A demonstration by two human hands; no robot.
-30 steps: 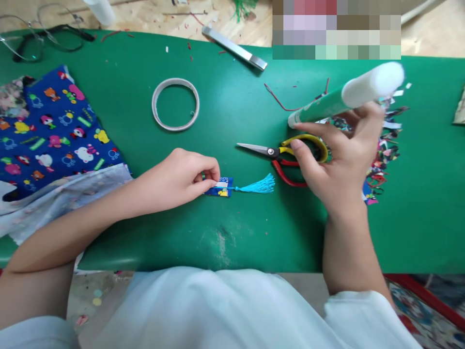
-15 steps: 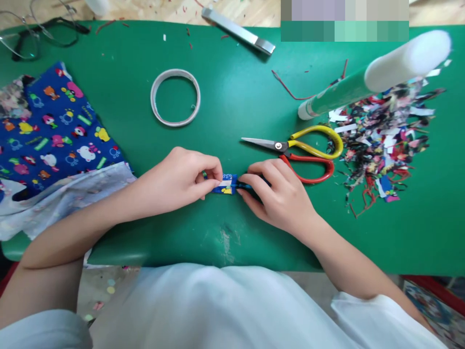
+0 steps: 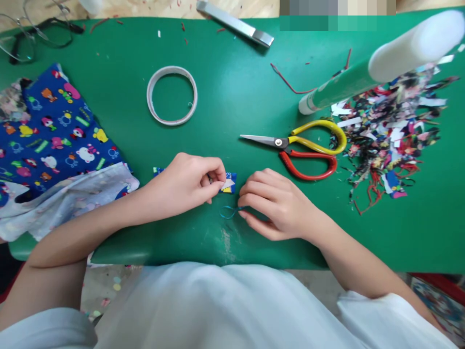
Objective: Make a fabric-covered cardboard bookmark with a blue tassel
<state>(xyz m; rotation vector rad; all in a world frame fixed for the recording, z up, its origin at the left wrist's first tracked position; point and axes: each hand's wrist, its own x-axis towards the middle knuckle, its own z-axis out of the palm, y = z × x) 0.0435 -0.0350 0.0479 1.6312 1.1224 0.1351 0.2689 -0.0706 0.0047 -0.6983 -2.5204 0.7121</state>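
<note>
My left hand (image 3: 189, 184) is closed in a pinch on a small folded piece of blue patterned fabric (image 3: 228, 183) lying on the green table (image 3: 232, 111). My right hand (image 3: 276, 203) is curled beside it, fingertips pinched on the turquoise tassel's cord, whose loop (image 3: 227, 212) shows just below the fabric piece. The tassel itself is hidden under my right hand.
Scissors with yellow and red handles (image 3: 298, 148) lie just beyond my right hand. A green and white glue tube (image 3: 381, 63) lies at the far right over a heap of fabric scraps (image 3: 388, 131). A tape ring (image 3: 172, 95), blue cartoon cloth (image 3: 54, 131), a metal bar (image 3: 236, 24) and glasses (image 3: 22, 39) lie further off.
A second ago my right hand held the glue tube; it set it down and came to the tassel. The tassel's cord has now been pulled out of the fabric piece and towards me.
</note>
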